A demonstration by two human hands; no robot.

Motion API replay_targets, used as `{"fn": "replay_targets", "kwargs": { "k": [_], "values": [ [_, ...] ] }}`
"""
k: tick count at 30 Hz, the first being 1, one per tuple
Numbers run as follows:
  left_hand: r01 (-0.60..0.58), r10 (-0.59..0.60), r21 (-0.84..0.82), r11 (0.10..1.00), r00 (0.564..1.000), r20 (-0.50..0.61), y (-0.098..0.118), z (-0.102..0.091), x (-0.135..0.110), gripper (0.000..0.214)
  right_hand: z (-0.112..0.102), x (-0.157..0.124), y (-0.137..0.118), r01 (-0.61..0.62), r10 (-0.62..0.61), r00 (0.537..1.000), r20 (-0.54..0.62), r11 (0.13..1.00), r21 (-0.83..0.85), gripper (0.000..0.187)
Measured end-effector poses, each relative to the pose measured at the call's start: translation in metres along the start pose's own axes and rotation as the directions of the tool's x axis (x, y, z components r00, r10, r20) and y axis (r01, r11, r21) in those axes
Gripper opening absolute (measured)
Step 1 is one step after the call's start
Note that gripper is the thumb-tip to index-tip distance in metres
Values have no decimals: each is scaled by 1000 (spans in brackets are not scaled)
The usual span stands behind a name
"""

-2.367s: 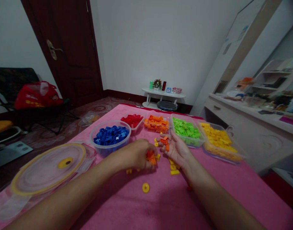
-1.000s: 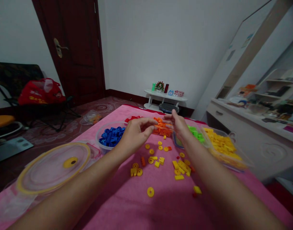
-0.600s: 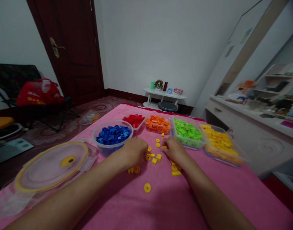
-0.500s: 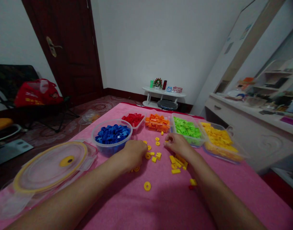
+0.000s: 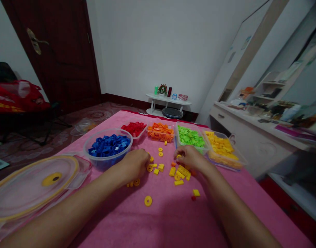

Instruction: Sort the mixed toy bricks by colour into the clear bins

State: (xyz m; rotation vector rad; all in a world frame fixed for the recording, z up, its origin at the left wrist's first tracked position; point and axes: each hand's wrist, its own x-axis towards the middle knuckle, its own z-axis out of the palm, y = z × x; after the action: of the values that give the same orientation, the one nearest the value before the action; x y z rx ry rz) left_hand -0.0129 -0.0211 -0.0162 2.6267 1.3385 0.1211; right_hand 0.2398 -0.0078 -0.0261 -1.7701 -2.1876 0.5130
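Note:
My left hand (image 5: 137,164) is low over the pink cloth with its fingers curled. Its fingertips are mostly hidden, beside a yellow toy wheel (image 5: 150,168) and other small yellow pieces. Between the thumb and fingers of my right hand (image 5: 191,157) is a small round yellow piece (image 5: 179,156). Just below that hand lies a loose pile of yellow building bricks (image 5: 183,171), with an orange brick (image 5: 173,164) at its edge. A lone yellow wheel (image 5: 148,200) lies nearer to me. Toward the right are a yellow brick (image 5: 196,193) and a small red piece (image 5: 193,198).
Across the table stand a round tub of blue bricks (image 5: 110,146) and boxes of red bricks (image 5: 134,128), orange bricks (image 5: 161,132), green bricks (image 5: 191,136) and yellow bricks (image 5: 222,146). A clear lid (image 5: 26,187) with a yellow seal lies at the left.
The view has turned slightly right, so things sit further left. My right hand has moved right and off the yellow pile, showing more of it. The left hand stays by the yellow wheels.

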Motion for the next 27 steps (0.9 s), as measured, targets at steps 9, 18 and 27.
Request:
{"fn": "replay_targets", "kwargs": {
  "k": [9, 18, 27],
  "values": [
    [-114, 76, -168, 979, 973, -219, -2, 9, 10, 31, 5, 1, 8, -66, 72, 997, 40, 988, -138, 19],
    [-122, 63, -223, 967, 965, -253, 4, 2, 9, 44, 11, -2, -11, 45, -39, 997, 68, 995, -92, 10],
    [-160, 88, -236, 958, 954, -287, 3, 8, 10, 40, 9, -9, -22, 37, -28, 999, 40, 964, -262, 13]
  ]
}}
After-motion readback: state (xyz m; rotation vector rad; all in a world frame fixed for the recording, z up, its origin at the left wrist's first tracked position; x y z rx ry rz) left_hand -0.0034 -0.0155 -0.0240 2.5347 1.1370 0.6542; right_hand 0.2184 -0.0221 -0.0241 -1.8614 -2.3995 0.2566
